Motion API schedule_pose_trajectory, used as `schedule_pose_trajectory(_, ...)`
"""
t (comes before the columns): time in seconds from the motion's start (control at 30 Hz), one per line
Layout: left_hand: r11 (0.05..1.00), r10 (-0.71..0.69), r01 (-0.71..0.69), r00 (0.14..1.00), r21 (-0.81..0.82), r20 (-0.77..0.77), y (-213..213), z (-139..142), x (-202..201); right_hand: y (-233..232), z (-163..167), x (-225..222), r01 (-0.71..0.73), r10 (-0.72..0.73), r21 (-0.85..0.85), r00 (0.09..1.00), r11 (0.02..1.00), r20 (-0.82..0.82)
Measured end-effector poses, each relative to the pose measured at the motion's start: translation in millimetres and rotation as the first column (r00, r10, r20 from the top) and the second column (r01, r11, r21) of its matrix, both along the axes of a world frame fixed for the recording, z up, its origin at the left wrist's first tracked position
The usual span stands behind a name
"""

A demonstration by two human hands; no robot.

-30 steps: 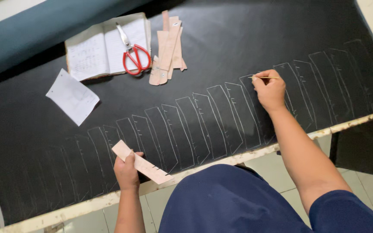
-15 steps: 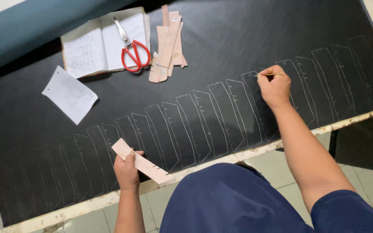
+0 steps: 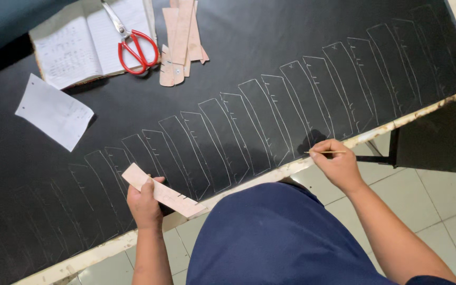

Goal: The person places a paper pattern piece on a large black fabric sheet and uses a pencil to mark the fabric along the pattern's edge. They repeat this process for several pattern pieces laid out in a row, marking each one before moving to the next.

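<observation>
head view, the only one i've got: my left hand is closed around the tan card template, which lies slantwise on the black sheet near its front edge, at about seven o'clock. my right hand pinches a thin marking stick at five o'clock, right over the table edge.

risks as i judge them: the template sticks out past the edge, so a loose grip could let it slide and skew a traced line; my right wrist could smear the chalky outlines.

counting: roughly eighteen outlines, the faint ones at the left are hard to tell; one pair of red scissors, one open notebook, one loose paper, one pile of spare templates, number unclear.
</observation>
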State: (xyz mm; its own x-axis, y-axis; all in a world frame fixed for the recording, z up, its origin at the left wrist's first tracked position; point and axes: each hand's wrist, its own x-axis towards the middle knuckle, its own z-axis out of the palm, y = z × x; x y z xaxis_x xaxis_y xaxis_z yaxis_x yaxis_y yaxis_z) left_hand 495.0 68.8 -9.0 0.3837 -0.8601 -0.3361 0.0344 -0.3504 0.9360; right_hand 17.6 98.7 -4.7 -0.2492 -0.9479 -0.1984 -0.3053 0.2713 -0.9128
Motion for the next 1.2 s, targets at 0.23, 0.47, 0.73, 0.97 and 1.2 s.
schedule_pose_trajectory(0.23,1.0,-0.02,0.02,1.0,-0.004,-0.005,0.9,0.9,0.0,8.6,-10.2,3.0,0.009,-0.013,-0.066,0.998,0.998,-0.057)
schedule_pose_trajectory(0.47,1.0,-0.007,0.007,1.0,-0.007,-0.02,0.0,6.6,-1.9,10.1,-7.6,1.2,-0.009,0.01,-0.03,0.999,0.999,0.031)
schedule_pose_trajectory(0.73,0.999,-0.025,0.026,0.998,-0.022,0.061,0.5,7.1,1.5,-18.7,13.2,20.2,0.029,-0.035,-0.152,0.999,0.988,-0.039)
schedule_pose_trajectory(0.97,0.999,0.024,-0.023,1.0,-0.033,0.006,-2.2,2.4,10.2,-145.9,22.2,82.7,-0.075,0.072,-0.225,0.997,0.972,-0.02)
schedule_pose_trajectory(1.2,0.998,0.036,-0.037,0.999,-0.045,-0.031,-0.4,4.2,17.1,-188.5,7.8,107.8,-0.04,0.003,-0.301,0.993,0.953,-0.122)
